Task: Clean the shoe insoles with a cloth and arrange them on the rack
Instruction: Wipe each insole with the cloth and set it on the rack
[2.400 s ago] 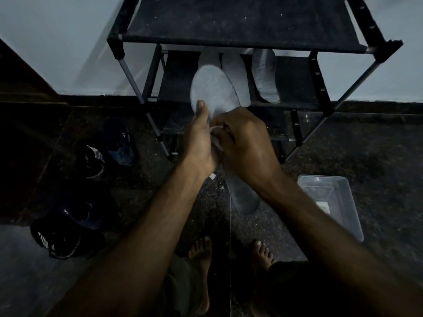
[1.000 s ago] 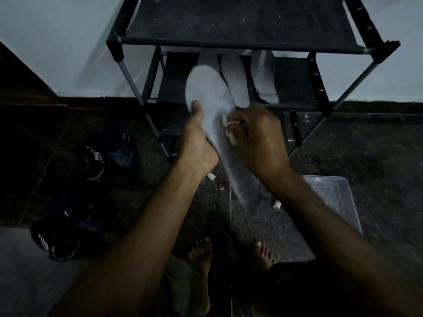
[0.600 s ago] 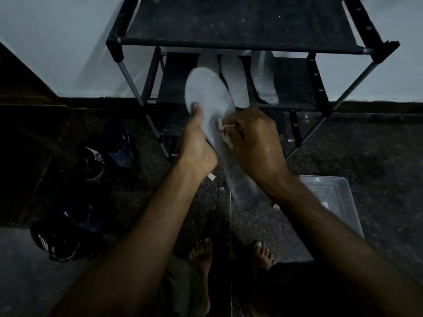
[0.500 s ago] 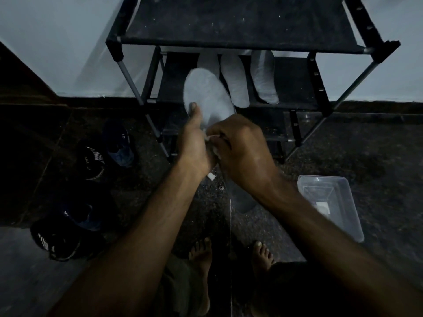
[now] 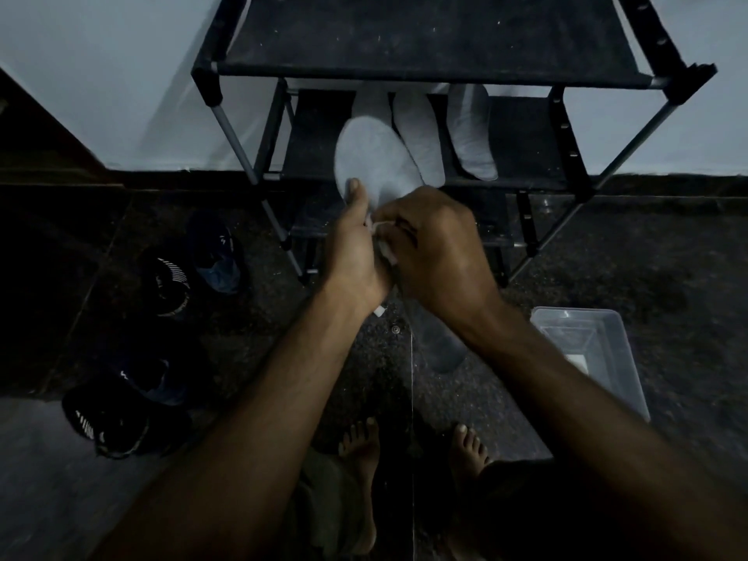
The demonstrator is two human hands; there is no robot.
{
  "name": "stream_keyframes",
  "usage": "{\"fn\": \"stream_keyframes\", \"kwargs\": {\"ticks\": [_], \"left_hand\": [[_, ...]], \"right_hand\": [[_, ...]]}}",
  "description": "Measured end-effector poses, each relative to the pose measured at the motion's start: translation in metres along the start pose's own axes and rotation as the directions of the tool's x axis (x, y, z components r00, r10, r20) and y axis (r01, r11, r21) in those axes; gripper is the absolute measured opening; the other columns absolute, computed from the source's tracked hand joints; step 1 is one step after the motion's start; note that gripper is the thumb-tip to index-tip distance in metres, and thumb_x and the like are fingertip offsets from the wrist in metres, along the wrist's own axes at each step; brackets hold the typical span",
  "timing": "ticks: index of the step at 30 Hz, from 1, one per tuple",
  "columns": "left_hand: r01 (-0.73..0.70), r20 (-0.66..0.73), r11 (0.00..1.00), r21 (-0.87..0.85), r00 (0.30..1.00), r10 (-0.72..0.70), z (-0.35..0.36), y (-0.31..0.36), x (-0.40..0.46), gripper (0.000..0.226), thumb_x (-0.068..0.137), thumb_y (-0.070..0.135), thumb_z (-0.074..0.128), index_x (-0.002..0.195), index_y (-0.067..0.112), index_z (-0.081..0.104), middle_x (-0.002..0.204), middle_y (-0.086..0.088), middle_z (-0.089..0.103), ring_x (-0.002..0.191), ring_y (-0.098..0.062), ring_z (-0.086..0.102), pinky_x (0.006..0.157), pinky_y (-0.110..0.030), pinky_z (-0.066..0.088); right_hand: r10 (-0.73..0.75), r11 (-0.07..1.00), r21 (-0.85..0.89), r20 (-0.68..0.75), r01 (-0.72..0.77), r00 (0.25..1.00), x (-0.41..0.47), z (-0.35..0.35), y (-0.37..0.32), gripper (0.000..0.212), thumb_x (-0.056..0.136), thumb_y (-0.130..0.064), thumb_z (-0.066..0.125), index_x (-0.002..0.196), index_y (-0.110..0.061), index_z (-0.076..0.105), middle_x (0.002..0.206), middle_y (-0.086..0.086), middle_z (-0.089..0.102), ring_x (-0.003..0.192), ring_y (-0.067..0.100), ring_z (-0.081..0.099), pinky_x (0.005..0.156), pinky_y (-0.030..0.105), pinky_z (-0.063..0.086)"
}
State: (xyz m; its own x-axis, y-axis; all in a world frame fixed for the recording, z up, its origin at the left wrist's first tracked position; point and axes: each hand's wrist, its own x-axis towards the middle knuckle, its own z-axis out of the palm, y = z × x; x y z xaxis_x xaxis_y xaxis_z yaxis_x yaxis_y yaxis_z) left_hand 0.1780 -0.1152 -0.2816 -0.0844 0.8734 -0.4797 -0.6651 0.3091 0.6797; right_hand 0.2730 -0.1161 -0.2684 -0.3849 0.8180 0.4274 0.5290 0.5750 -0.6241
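Observation:
My left hand [image 5: 356,253] grips a grey insole [image 5: 374,159] at its middle, thumb laid on the upper face. The insole's toe points toward the black shoe rack [image 5: 429,70] and its heel end shows below my right wrist. My right hand [image 5: 437,244] pinches a small white cloth [image 5: 384,247] and presses it on the insole's middle, right beside my left palm. Three more grey insoles [image 5: 471,135] lean on the rack's second shelf, partly hidden by the top shelf.
Dark shoes [image 5: 170,281] lie scattered on the floor to the left. A clear plastic tub [image 5: 587,350] stands on the floor at the right. My bare feet [image 5: 360,443] are on the dark stone floor below. A pale wall is behind the rack.
My right hand rubbed the cloth up the insole toward the toe a second ago, then drew back down to the middle, against my left hand. The left hand has kept its grip.

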Motion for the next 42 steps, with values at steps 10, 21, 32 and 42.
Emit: {"fn": "stream_keyframes", "kwargs": {"ticks": [10, 21, 32, 42], "left_hand": [[-0.011, -0.013, 1.000, 0.006, 1.000, 0.011, -0.007, -0.002, 0.007, 0.060, 0.098, 0.056, 0.035, 0.115, 0.006, 0.063, 0.102, -0.017, 0.071, 0.089, -0.025, 0.071, 0.075, -0.035, 0.058], [0.052, 0.029, 0.999, -0.007, 0.998, -0.052, -0.001, -0.002, 0.002, 0.058, 0.098, 0.055, 0.033, 0.129, 0.010, 0.054, 0.089, -0.005, 0.069, 0.078, -0.018, 0.067, 0.074, -0.031, 0.056], [0.071, 0.033, 0.997, -0.008, 0.997, -0.070, 0.005, -0.001, 0.001, 0.044, 0.098, 0.053, 0.036, 0.090, 0.016, 0.058, 0.065, 0.004, 0.071, 0.069, -0.011, 0.068, 0.069, -0.025, 0.056], [0.014, 0.079, 1.000, 0.023, 0.997, -0.016, 0.005, -0.009, 0.002, 0.055, 0.101, 0.050, 0.029, 0.108, 0.008, 0.062, 0.085, -0.009, 0.073, 0.084, -0.021, 0.067, 0.072, -0.030, 0.057]], "right_hand": [[0.034, 0.999, 0.011, 0.047, -0.035, 0.998, -0.001, -0.004, 0.007, 0.020, 0.091, -0.008, 0.062, 0.073, -0.007, 0.072, 0.069, 0.004, 0.066, 0.064, 0.010, 0.057, 0.063, 0.022, 0.046], [0.091, 0.996, 0.017, -0.022, -0.091, 0.996, -0.001, -0.012, 0.017, 0.023, 0.092, -0.012, 0.063, 0.071, -0.006, 0.071, 0.067, 0.004, 0.067, 0.063, 0.011, 0.060, 0.065, 0.025, 0.048], [0.135, 0.991, 0.013, -0.020, -0.134, 0.991, 0.003, -0.020, 0.020, 0.027, 0.094, -0.019, 0.063, 0.071, -0.006, 0.070, 0.068, 0.003, 0.067, 0.064, 0.011, 0.061, 0.064, 0.030, 0.050], [0.200, 0.980, 0.017, -0.080, -0.200, 0.976, 0.009, -0.028, 0.028, 0.015, 0.092, -0.012, 0.064, 0.083, -0.006, 0.073, 0.075, 0.001, 0.071, 0.066, 0.004, 0.065, 0.067, 0.024, 0.055]]}}
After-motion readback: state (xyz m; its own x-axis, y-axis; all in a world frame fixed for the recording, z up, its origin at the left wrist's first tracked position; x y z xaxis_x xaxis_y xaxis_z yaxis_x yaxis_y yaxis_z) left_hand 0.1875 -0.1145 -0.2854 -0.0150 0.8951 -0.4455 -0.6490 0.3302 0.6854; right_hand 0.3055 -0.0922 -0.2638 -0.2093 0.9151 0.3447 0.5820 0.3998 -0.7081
